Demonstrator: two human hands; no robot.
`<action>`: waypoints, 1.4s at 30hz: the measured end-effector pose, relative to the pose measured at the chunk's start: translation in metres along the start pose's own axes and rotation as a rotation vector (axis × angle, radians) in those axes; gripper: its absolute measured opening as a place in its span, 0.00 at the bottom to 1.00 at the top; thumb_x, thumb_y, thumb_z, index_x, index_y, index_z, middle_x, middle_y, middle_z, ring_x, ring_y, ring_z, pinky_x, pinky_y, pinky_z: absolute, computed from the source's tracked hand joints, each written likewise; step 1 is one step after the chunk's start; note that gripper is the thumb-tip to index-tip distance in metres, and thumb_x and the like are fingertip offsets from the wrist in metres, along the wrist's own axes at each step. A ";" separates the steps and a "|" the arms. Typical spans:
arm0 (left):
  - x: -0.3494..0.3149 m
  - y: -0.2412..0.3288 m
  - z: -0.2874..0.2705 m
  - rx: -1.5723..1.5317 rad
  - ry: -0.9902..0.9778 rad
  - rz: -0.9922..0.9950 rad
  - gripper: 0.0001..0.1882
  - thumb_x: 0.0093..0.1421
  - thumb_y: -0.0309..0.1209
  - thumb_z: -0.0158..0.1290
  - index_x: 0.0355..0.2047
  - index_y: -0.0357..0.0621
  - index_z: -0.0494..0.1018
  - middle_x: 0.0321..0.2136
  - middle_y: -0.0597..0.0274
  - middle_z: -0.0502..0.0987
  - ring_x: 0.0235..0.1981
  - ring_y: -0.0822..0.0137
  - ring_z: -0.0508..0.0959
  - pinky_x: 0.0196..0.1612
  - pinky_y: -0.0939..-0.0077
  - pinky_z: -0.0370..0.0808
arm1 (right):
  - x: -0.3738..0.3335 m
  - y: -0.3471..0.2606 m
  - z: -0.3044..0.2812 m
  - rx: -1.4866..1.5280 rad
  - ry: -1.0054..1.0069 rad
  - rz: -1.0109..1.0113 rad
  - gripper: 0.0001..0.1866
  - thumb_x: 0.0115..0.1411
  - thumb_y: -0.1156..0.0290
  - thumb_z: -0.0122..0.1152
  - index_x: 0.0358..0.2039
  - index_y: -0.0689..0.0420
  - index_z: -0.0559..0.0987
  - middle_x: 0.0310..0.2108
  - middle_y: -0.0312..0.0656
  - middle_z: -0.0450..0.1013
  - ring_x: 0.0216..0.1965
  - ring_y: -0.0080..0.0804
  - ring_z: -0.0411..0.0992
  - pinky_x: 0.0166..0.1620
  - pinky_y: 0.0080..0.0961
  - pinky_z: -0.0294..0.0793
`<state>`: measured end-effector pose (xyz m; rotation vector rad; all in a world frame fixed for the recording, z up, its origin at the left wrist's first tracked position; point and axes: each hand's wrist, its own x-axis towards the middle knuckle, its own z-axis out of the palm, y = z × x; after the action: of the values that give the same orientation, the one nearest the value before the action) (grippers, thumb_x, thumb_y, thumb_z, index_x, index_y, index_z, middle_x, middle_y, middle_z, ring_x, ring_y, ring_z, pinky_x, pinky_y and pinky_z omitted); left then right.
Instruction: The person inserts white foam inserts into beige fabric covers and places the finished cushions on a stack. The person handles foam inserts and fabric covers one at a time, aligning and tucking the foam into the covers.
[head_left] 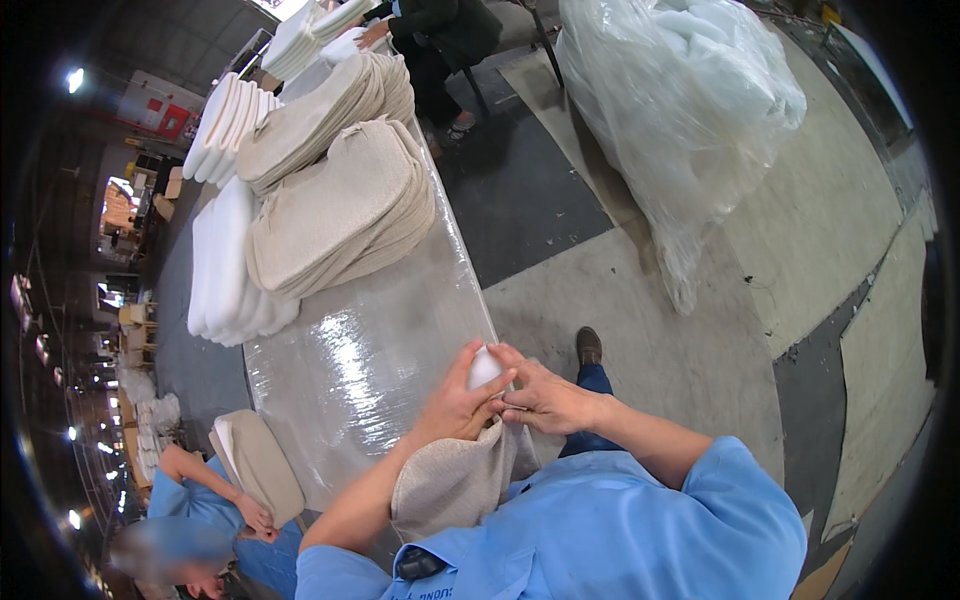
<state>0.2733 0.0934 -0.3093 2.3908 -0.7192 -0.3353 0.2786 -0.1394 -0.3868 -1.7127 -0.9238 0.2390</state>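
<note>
At the near right edge of the table, my left hand [458, 398] and my right hand [548, 396] meet, fingers curled around the rounded end of a white foam pad [485, 368]. Below them a beige woven fabric cover [450, 482] hangs against my shirt, its upper edge gathered under my fingers. My right fingers pinch near the cover's edge beside the pad. How far the pad reaches into the cover is hidden by my hands and the cloth.
The table [370, 320] has a shiny plastic film. On it lie beige cover stacks [335, 205] and white pads [225, 265]. A co-worker [190, 490] at lower left handles a beige cushion [262, 465]; another person [440, 40] works at the far end. A plastic-wrapped bundle [690, 110] stands right.
</note>
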 end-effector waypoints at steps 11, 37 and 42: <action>-0.002 0.012 0.034 -0.441 0.249 -0.445 0.19 0.75 0.39 0.57 0.57 0.41 0.82 0.43 0.59 0.77 0.43 0.64 0.79 0.50 0.71 0.76 | -0.004 0.000 0.014 0.322 0.195 0.334 0.13 0.75 0.65 0.60 0.45 0.63 0.84 0.62 0.50 0.74 0.57 0.46 0.77 0.59 0.37 0.77; 0.034 -0.104 0.077 -0.849 0.027 -0.808 0.13 0.71 0.37 0.62 0.43 0.42 0.89 0.37 0.63 0.77 0.40 0.70 0.78 0.45 0.73 0.75 | 0.008 0.076 0.090 1.073 0.450 0.917 0.17 0.78 0.61 0.54 0.46 0.59 0.85 0.57 0.35 0.63 0.58 0.25 0.63 0.62 0.24 0.63; 0.033 -0.124 0.082 -0.853 -0.021 -0.864 0.12 0.71 0.35 0.61 0.43 0.40 0.89 0.37 0.65 0.76 0.39 0.72 0.78 0.45 0.74 0.75 | 0.008 0.098 0.100 0.902 0.354 0.902 0.19 0.78 0.58 0.55 0.48 0.59 0.86 0.51 0.36 0.67 0.56 0.29 0.62 0.61 0.26 0.63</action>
<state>0.3189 0.1175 -0.4528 1.7171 0.4510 -0.8163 0.2703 -0.0686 -0.5074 -1.1295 0.2800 0.7773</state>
